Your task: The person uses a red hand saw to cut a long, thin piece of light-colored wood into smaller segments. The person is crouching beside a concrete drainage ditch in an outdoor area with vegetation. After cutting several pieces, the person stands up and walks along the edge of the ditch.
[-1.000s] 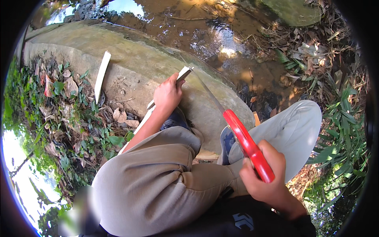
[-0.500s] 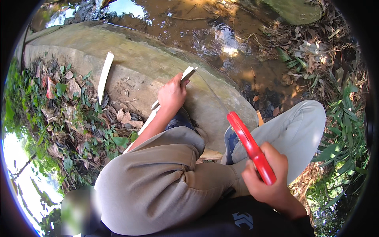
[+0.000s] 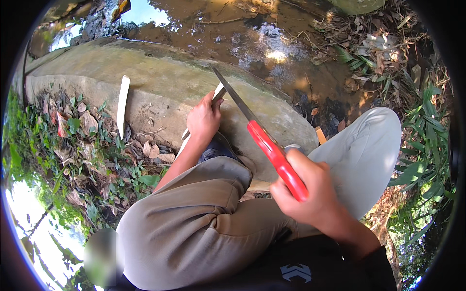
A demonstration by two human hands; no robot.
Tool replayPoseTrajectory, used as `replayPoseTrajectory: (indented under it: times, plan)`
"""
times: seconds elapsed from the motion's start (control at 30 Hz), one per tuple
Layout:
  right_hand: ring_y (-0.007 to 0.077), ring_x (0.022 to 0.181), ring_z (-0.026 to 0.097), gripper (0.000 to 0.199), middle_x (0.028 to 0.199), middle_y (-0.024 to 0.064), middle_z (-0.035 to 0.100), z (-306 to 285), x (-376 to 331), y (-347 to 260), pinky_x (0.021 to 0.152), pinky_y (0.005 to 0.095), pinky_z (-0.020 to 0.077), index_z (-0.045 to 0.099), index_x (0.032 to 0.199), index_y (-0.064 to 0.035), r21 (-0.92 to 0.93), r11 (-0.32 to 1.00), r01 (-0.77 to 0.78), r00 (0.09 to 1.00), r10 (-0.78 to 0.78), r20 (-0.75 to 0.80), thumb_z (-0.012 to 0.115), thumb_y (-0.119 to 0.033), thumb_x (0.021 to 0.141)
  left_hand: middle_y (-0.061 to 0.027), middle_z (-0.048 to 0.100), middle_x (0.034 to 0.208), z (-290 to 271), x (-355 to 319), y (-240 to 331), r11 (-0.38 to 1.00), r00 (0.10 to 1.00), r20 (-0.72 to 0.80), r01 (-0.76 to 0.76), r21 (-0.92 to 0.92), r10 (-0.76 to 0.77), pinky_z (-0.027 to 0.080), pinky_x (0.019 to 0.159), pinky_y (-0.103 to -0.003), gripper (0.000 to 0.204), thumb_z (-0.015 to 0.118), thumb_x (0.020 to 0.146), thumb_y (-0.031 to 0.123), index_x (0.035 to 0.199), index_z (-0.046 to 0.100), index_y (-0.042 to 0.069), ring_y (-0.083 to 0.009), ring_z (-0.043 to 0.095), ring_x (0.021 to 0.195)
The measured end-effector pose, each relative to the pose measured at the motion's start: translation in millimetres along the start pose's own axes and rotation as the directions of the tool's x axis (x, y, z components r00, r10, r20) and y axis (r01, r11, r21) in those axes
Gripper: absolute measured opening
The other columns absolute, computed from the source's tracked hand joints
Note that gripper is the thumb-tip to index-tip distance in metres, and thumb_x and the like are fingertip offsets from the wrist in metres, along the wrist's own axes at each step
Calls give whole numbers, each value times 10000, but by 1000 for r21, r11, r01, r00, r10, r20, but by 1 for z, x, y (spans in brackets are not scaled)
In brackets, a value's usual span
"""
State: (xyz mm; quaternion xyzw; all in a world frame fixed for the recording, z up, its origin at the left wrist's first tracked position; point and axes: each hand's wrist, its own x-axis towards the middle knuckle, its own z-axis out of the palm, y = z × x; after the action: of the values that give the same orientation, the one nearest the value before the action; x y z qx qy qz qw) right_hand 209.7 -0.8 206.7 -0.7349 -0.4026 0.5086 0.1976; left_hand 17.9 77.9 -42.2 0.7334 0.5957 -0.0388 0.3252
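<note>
My left hand (image 3: 204,119) is closed around a narrow strip of wood (image 3: 220,90), pale on one face and dark on the other. The strip slants across the stone, its upper end sticking out past my fingers and its lower part running behind my wrist. In my right hand (image 3: 308,189) is a red-handled saw (image 3: 274,157), gripped around the handle. Its long dark blade points up and left, passing beside the strip's upper end. Whether blade and wood touch, I cannot tell. Teeth are too small to make out.
Under the work lies a curved stone ledge (image 3: 160,72). Another pale wood strip (image 3: 123,104) rests on its left side. Muddy water (image 3: 291,63) lies beyond. Leaf litter and green plants (image 3: 92,145) border the left, with leafy growth (image 3: 422,165) at right. My bent legs (image 3: 189,213) fill the front.
My right hand has moved up and left with the saw, so the blade now crosses by the strip's end and shows its broad side. My left hand keeps its hold, shifting slightly left.
</note>
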Motion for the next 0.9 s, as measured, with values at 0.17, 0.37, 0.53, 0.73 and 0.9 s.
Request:
replayPoseTrajectory:
  times: [0.17,0.37,0.53,0.73,0.9]
  plan:
    - [412,571,612,248,594,180,561,-16,-16,20,522,450,477,476,826,-13,-35,984,-172,980,175,95,703,-110,797,-219,717,979,-3,4,7,999,996,78,37,-1,-36,543,732,-509,406,635,949,391,1269,646,142,-427,693,862]
    - [130,508,575,237,565,53,536,-46,-24,9,503,291,434,436,746,-47,-96,972,-217,976,213,-43,666,8,766,-223,711,966,-12,5,3,995,994,110,22,-95,-12,538,741,-499,403,639,951,387,1246,647,113,-422,689,872]
    - [69,527,491,245,565,27,488,-36,12,30,501,268,401,415,730,-50,-110,993,-48,987,30,-160,647,9,782,-196,576,1087,-31,7,-19,955,996,-91,-50,-292,25,499,825,-434,361,641,972,291,1241,627,50,-382,614,963]
    - [38,589,408,203,622,-18,436,-27,50,48,529,243,355,429,737,-52,-65,998,-4,978,-10,-209,607,26,796,-117,616,785,-121,35,-110,928,947,-299,0,-372,-120,482,620,-357,480,774,883,227,1294,578,73,-210,604,678]
    - [40,591,403,170,625,-22,433,-23,56,57,528,254,346,450,747,-43,-60,998,34,971,-48,-233,593,30,804,-182,683,975,-170,41,-199,989,891,-438,65,-137,-119,517,738,-379,462,808,849,290,1163,597,26,-272,656,846]
